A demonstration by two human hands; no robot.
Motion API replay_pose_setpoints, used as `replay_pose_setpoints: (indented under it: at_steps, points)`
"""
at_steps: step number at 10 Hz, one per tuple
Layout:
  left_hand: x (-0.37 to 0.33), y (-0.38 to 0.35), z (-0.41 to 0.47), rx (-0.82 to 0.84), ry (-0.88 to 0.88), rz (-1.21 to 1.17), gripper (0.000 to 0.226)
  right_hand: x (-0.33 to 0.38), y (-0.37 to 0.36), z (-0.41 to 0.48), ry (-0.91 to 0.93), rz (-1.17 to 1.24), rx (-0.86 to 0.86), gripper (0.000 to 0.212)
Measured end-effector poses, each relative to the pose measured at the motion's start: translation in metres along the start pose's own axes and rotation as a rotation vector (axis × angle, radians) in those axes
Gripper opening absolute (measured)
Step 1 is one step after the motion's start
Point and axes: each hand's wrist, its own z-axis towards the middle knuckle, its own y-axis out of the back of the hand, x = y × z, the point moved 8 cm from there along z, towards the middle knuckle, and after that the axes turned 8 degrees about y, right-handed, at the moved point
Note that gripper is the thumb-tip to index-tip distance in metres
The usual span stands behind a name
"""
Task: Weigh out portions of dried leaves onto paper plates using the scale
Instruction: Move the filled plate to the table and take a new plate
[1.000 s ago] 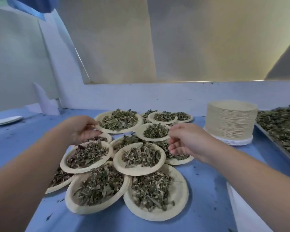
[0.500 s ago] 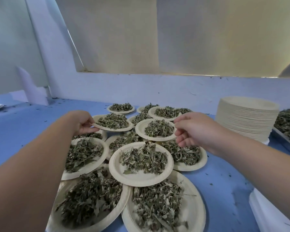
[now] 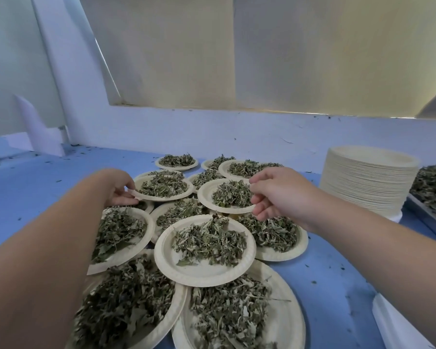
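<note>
The left grip (image 3: pixel 118 191) pinches a round beige paper plate (image 3: pixel 161 198) of dried green leaves (image 3: pixel 163 186) — the right grip (image 3: pixel 275 195), the neighbouring plate (image 3: pixel 207 197).

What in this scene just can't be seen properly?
- Scale: nowhere in the head view.
- Tray: cut off by the right edge.
- White object: cut off at the bottom right corner, unidentifiable.
- Near plate: blurred, partly behind the left forearm.
- Lower plates: covered by plates overlapping them.
- Palms of left hand and right hand, gripping left plate and right plate: turned away from the camera.
</note>
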Motion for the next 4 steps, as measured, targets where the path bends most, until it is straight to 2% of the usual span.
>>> replay_pose_setpoints:
  at_steps: [2,3,4]
  points:
    - [-0.001,0.005,-0.018,0.039,0.029,-0.023,0.057,-0.004,0.004,0.001,0.004,0.004,-0.019,0.012]
    - [-0.007,0.010,-0.030,0.037,-0.019,-0.022,0.051,-0.005,0.007,-0.001,0.010,0.020,-0.027,0.011]
    - [-0.014,0.011,-0.044,0.050,-0.073,-0.040,0.035,-0.001,0.011,-0.007,0.010,0.028,-0.039,0.012]
